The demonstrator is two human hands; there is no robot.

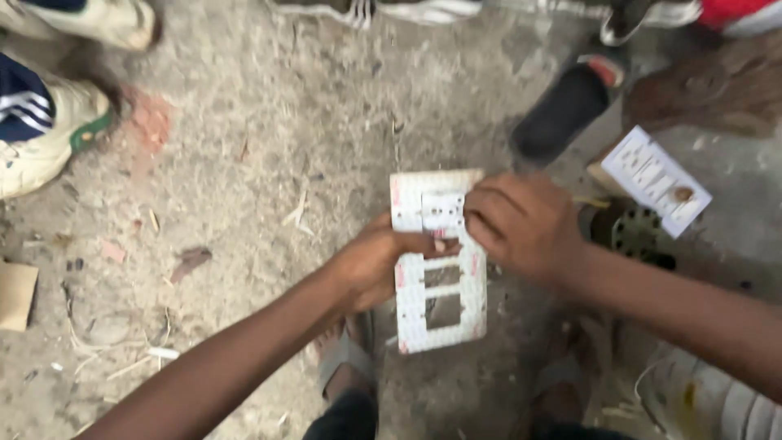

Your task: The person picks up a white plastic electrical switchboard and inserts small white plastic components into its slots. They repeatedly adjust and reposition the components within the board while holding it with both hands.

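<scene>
Here, white switch plate (440,269) was held above dusty ground (244,147), centre of scene, long axis running near to far. Left hand (375,261) gripped plate's left edge, thumb across front. Right hand (521,224) closed on white switch module (442,212) seated in far opening. Second switch plate (656,179) lay far right, well apart. Black sandal (562,106) farther off.

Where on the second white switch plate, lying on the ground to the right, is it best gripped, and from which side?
Probably by its long edges, coming from above. The second switch plate lies flat and face up on the ground, tilted diagonally, so fingers would pinch across its narrow width. Both the left hand and right hand are busy holding the white frame.
</scene>
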